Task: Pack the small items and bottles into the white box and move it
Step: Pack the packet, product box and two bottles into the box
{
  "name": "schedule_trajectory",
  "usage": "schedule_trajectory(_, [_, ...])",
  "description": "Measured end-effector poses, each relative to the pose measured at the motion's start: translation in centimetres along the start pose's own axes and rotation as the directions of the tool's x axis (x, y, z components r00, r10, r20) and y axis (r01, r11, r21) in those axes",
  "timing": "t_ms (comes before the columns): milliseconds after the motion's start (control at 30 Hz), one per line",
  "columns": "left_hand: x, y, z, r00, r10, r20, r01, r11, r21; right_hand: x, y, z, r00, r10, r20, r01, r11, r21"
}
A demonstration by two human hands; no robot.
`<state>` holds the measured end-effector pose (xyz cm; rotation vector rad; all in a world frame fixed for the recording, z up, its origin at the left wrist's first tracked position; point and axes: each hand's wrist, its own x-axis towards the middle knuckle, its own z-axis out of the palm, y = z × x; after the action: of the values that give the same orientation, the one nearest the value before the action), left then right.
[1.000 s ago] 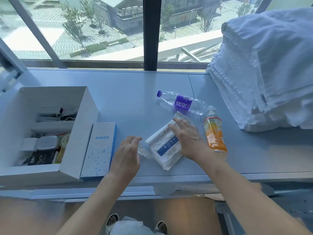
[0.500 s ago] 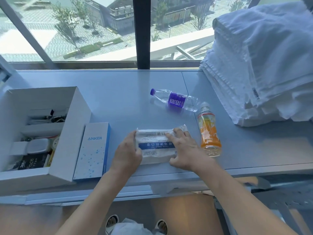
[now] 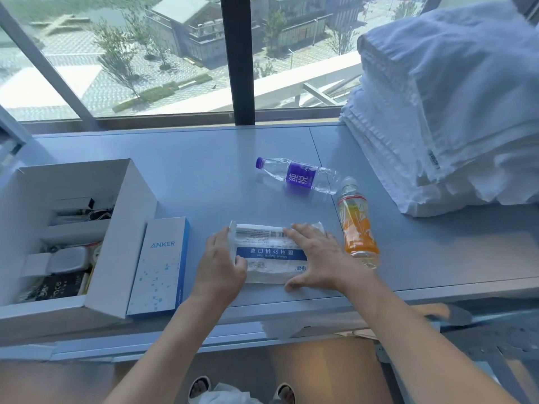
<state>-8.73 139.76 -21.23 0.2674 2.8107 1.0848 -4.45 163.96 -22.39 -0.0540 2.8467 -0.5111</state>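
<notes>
On the surface, surgical mask pack: left hand pinched one end, right hand lay flat; best lifted level, both ends supported.

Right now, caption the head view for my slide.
Both hands, left and right, hold the mask packet beside the white box.

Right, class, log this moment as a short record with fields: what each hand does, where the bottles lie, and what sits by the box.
left hand: grips the left end of the mask pack
right hand: flat on the pack's right end
water bottle: lying on the table
orange bottle: lying right of the pack
Anker box: beside the white box
towels: stacked far right
</notes>
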Motion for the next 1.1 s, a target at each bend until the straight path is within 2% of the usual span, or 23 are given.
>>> schedule_trajectory(233, [-1.0, 0.7, 0.6, 0.999, 0.007, 0.035, -0.010, 0.997, 0.082, -0.2, -0.4, 0.1, 1.000, -0.003, 0.017, 0.003, 0.999, -0.036])
schedule_trajectory(467, [-0.8, 2.2, 1.4, 0.998, 0.016, 0.064, -0.010, 0.996, -0.087, -0.5, -0.6, -0.3, 0.999, -0.004, 0.042, 0.005, 0.999, -0.032])
schedule_trajectory(633, [-0.3, 1.4, 0.9, 0.999, 0.026, 0.041, -0.028, 0.998, 0.058, -0.9, -0.5, -0.3, 1.000, -0.015, 0.006, 0.015, 1.000, 0.009])
schedule_trajectory(733, [-0.5, 1.0, 0.5, 0.981, 0.122, 0.154, -0.142, 0.982, 0.127, -1.2, -0.6, -0.3, 0.999, -0.029, 0.020, 0.028, 0.999, 0.020])
schedule_trajectory(900, [-1.3, 1.2, 1.3, 0.909, 0.165, 0.383, -0.287, 0.913, 0.289, -1.9, -0.9, -0.1, 0.997, -0.061, 0.041, 0.061, 0.998, 0.006])
schedule_trajectory(1100, [-1.6, 1.3, 1.8, 0.861, 0.154, 0.485, -0.379, 0.831, 0.408, -3.7, -0.9, 0.9, 0.997, -0.080, 0.024, 0.080, 0.997, 0.003])
